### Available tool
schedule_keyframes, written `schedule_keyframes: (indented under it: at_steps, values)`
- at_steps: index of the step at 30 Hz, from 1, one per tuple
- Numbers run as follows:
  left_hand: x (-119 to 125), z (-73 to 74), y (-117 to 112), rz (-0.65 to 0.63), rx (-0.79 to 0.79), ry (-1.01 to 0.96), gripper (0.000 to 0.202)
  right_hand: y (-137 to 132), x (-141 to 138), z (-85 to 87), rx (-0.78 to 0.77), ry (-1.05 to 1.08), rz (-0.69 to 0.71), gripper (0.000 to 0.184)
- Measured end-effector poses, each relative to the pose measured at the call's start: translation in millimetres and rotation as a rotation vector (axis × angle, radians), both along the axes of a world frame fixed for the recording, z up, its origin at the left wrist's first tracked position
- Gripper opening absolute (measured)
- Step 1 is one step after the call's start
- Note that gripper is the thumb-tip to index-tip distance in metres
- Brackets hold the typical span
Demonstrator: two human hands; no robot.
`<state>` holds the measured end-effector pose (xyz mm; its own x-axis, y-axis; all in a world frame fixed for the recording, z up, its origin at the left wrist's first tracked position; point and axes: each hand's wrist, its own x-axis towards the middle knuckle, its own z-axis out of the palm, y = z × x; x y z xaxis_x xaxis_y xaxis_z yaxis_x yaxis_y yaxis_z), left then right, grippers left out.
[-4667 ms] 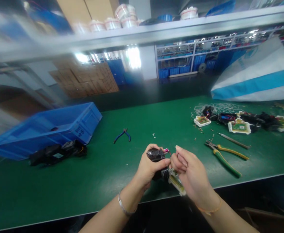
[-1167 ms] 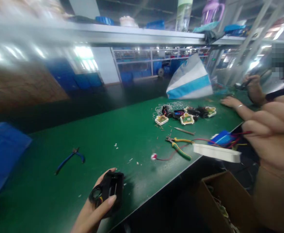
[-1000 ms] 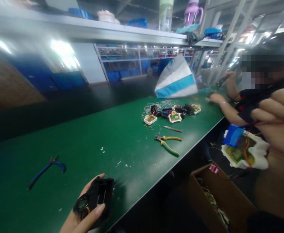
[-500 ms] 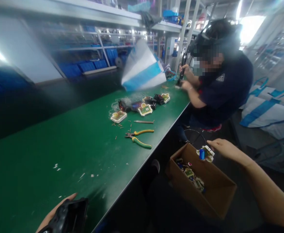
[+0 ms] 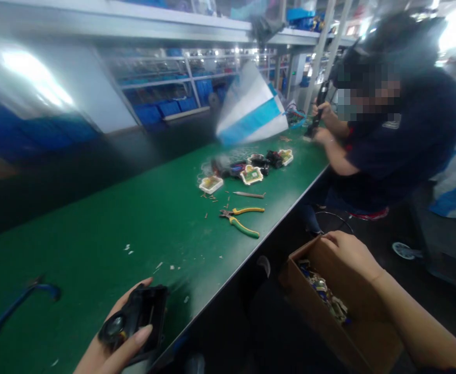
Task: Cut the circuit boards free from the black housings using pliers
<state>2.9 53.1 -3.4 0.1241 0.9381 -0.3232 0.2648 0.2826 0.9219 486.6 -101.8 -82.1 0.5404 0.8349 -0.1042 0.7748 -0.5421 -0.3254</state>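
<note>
My left hand (image 5: 115,332) is wrapped round a black plastic housing (image 5: 148,317) over the near edge of the green bench. The housing has an open hollow side and a round, lens-like part. My right hand (image 5: 348,254) is at the far rim of a cardboard box (image 5: 372,332) beside the bench, fingers bent over its edge. Loose circuit boards (image 5: 325,296) lie in a heap inside the box. Yellow-green pliers (image 5: 238,218) and a thin metal rod-like tool (image 5: 249,195) rest on the bench.
White-framed circuit boards (image 5: 251,175) and black parts (image 5: 233,169) lie farther along the bench (image 5: 95,249). Blue-handled pliers (image 5: 21,306) lie at the left. A white-blue bag (image 5: 255,114) stands behind. A co-worker (image 5: 403,124) sits at the right, holding a black tool.
The circuit board that my right hand held has left it; that hand now bends over the box rim. My left hand and the housing show more fully as the view turned left.
</note>
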Motion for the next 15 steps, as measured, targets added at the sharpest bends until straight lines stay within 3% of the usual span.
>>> schedule_keyframes:
  at_steps: [4, 9, 12, 15]
  values:
    - [-2.5, 30.5, -8.5, 0.127, 0.089, -0.223, 0.079, 55.0, -71.2, 17.1, 0.349, 0.145, 0.354, 0.028]
    - [-26.7, 50.6, -15.9, 0.369, 0.279, -0.511, 0.066, 115.0, -154.9, 38.0, 0.508, 0.246, 0.679, 0.023]
    - [-47.6, 47.8, -24.4, 0.503, 0.314, -0.580, 0.061, 148.8, -175.8, 37.4, 0.608, 0.177, 0.702, 0.023]
    - [-70.9, 35.9, -32.2, 0.622, 0.290, -0.614, 0.057, 179.8, -172.5, 26.0, 0.726, 0.069, 0.600, 0.026]
